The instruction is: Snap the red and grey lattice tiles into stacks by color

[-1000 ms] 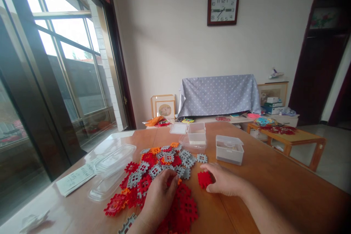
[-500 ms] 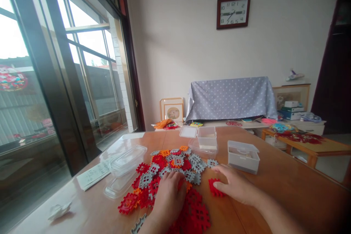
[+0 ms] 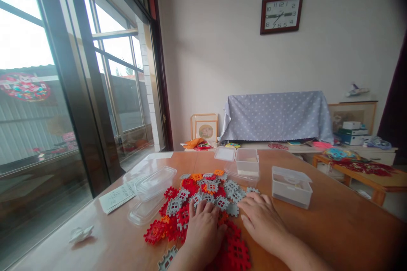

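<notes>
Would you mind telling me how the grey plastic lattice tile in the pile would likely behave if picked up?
The grey lattice tile is probably light and stiff, given its thin moulded plastic. Being flat and square, it seems unlikely to roll. Its slotted edges may catch on the neighbouring red tiles and drag them along.

The heap of red, grey and orange plastic grid tiles (image 3: 203,203) stands in the way ahead of the left hand (image 3: 203,230). The right hand (image 3: 262,222) has bare wood to its right, up to the lidded white box (image 3: 291,187). A narrow gap separates that box from the clear tub (image 3: 247,162) beyond the heap, while the clear plastic tray (image 3: 152,194) blocks the heap's left side.
</notes>
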`<action>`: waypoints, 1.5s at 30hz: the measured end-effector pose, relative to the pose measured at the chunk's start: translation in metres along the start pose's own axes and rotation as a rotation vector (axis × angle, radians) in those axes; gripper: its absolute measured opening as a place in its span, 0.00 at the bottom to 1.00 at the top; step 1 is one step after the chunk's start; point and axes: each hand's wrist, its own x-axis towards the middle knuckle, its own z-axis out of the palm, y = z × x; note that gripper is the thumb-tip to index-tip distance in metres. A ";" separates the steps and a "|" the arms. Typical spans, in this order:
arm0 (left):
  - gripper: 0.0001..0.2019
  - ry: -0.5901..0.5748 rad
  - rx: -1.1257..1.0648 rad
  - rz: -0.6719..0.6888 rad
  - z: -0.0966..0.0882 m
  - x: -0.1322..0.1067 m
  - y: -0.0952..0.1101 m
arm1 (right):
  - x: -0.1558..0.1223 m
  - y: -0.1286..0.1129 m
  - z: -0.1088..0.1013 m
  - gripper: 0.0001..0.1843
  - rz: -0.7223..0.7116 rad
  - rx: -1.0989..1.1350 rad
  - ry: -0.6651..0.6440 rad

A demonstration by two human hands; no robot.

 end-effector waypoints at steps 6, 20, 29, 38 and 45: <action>0.18 0.013 0.005 -0.036 0.002 -0.002 -0.002 | 0.010 -0.015 0.013 0.07 -0.028 -0.111 -0.063; 0.12 0.032 -0.038 -0.045 -0.002 -0.001 -0.003 | 0.013 -0.012 0.019 0.10 -0.069 -0.005 -0.044; 0.11 0.041 -0.017 -0.036 -0.008 -0.001 -0.001 | 0.013 0.038 0.018 0.17 0.055 0.308 0.099; 0.13 0.085 -0.049 -0.029 -0.014 0.001 -0.004 | -0.006 0.104 0.006 0.21 0.249 0.543 0.085; 0.13 0.191 -0.136 -0.214 -0.021 0.007 -0.026 | -0.003 0.064 0.004 0.18 0.187 0.556 0.037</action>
